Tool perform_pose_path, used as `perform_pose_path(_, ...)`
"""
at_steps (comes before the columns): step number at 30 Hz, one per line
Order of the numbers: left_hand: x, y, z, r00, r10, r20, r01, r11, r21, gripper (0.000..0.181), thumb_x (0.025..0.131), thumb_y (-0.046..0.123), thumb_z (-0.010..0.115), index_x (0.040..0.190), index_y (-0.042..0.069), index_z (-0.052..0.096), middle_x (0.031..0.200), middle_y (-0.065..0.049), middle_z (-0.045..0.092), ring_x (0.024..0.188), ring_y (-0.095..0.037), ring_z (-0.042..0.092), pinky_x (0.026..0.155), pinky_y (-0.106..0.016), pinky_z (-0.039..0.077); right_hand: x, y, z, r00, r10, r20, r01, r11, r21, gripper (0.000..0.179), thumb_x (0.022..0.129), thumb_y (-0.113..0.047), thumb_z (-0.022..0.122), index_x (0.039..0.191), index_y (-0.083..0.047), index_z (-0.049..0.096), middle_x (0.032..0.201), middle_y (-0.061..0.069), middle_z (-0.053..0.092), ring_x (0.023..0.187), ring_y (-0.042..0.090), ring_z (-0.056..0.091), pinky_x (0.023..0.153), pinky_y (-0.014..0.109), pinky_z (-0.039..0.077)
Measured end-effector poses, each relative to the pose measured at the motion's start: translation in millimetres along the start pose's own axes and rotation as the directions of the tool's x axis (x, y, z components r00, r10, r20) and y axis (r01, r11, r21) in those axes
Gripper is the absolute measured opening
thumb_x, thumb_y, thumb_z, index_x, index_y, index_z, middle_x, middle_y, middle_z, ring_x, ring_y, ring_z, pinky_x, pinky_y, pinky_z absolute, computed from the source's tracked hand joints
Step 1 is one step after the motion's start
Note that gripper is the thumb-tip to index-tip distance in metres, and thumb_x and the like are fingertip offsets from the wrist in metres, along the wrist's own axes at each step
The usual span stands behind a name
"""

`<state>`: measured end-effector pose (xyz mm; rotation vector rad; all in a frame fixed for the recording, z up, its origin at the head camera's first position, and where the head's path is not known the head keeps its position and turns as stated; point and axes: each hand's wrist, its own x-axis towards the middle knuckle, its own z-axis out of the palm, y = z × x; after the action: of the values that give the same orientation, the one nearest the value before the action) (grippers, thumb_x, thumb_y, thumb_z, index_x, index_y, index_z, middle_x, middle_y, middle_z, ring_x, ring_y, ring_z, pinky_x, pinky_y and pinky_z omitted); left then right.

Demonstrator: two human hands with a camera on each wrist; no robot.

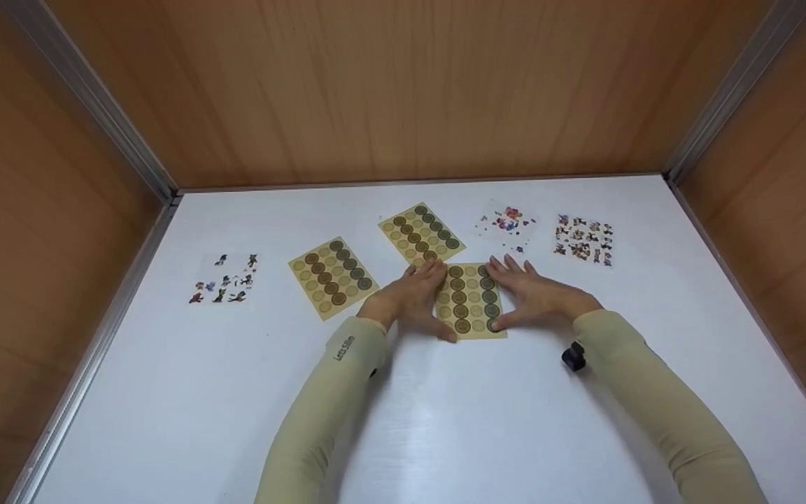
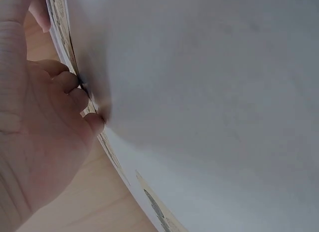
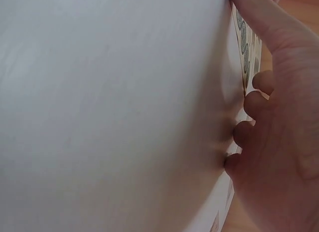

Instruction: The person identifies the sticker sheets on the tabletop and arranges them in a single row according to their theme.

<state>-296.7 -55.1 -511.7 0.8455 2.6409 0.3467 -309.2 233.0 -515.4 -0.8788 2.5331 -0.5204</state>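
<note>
A tan sheet of round stickers [image 1: 474,301], in light, brown and dark green columns, lies flat on the white table between the two hands. My left hand [image 1: 413,297] rests at its left side, thumb near the lower left corner and fingers at the upper left. On the opposite side, my right hand [image 1: 537,295] spreads its fingers at the upper right, with the thumb touching the lower right edge. In the left wrist view the left fingertips [image 2: 94,123] press on the surface. The right fingertips [image 3: 243,133] also touch down in the right wrist view.
Two more tan sticker sheets [image 1: 333,278] [image 1: 422,231] lie to the left and behind. Clear sheets with small colourful figures lie at the far left [image 1: 224,280], back right [image 1: 508,222] and far right [image 1: 583,240]. Wooden panels [image 1: 403,91] enclose the table's back and sides.
</note>
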Motion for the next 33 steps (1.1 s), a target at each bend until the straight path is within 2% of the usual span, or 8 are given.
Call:
perform_pose_path(7, 1.7, 2.5, -1.2, 1.000, -0.016, 0.011, 0.015, 0.998, 0.054, 0.147, 0.060, 0.086, 0.073, 0.163, 0.006, 0.005, 0.170, -0.011, 0.002, 0.156, -0.023, -0.001, 0.125, -0.042, 0.000, -0.7, -1.4, -1.4, 0.999, 0.034, 0.032, -0.034, 0.999, 0.002, 0.126, 0.076, -0.067, 0.078, 0.163, -0.010, 0.006, 0.169, 0.008, -0.004, 0.154, 0.031, -0.009, 0.123, 0.052, -0.006)
perform_pose_path(16, 4.3, 5.6, -2.1, 0.997, -0.059, 0.041, 0.056, 0.995, 0.088, 0.150, 0.058, 0.086, 0.074, 0.163, 0.007, 0.003, 0.170, -0.010, -0.001, 0.156, -0.023, -0.003, 0.125, -0.041, 0.000, -0.1, -2.7, -2.3, 0.999, 0.031, 0.040, -0.030, 0.999, -0.011, 0.127, 0.076, -0.067, 0.078, 0.162, -0.006, 0.008, 0.169, 0.011, -0.001, 0.154, 0.032, -0.007, 0.123, 0.054, -0.004)
perform_pose_path(26, 4.6, 6.9, -6.1, 0.999, -0.036, 0.024, 0.034, 0.995, 0.089, 0.149, 0.059, 0.085, 0.074, 0.163, 0.005, 0.004, 0.170, -0.012, 0.000, 0.156, -0.025, -0.002, 0.125, -0.044, 0.000, 0.4, -3.0, -4.5, 0.999, 0.041, 0.035, -0.040, 0.999, -0.025, 0.128, 0.075, -0.070, 0.076, 0.163, -0.008, 0.007, 0.169, 0.010, -0.003, 0.154, 0.031, -0.007, 0.123, 0.055, -0.004)
perform_pose_path(33, 2.5, 4.7, -1.1, 0.999, -0.037, 0.023, 0.035, 0.996, 0.082, 0.148, 0.059, 0.085, 0.074, 0.163, 0.006, 0.004, 0.170, -0.011, 0.001, 0.156, -0.025, -0.002, 0.125, -0.044, 0.001, 1.9, -1.8, 0.4, 0.999, 0.019, 0.036, -0.017, 0.999, -0.050, 0.127, 0.076, -0.070, 0.075, 0.162, -0.006, 0.007, 0.168, 0.016, -0.008, 0.154, 0.034, -0.008, 0.122, 0.057, -0.004)
